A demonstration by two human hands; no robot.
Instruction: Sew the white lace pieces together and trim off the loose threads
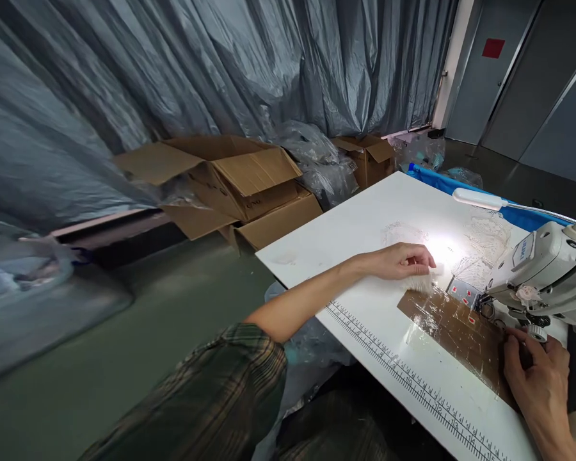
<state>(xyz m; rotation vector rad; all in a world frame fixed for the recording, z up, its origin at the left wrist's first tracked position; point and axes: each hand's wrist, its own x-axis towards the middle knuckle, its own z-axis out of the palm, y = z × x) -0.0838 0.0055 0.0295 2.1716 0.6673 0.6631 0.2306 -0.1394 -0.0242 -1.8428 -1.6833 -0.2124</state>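
Note:
My left hand (403, 261) is over the sewing table, fingers curled and closed on a strip of white lace (418, 282) that shows beneath them. More pale lace (484, 237) lies on the lit tabletop beyond it. My right hand (540, 368) is beside the needle area of a white sewing machine (532, 262), its thumb and index finger drawn together. Whatever those fingers grip is too small or hidden to make out. Between the hands, a brown plate with a glossy clear covering (454, 333) lies on the table, running up to the machine.
A ruler scale (413, 381) runs along the near edge of the white table (317, 256). A small lamp (477, 197) lights the work. Open cardboard boxes (249, 173) and plastic bags (317, 160) stand behind, before a silver curtain (269, 57). Blue material (532, 218) borders the far side.

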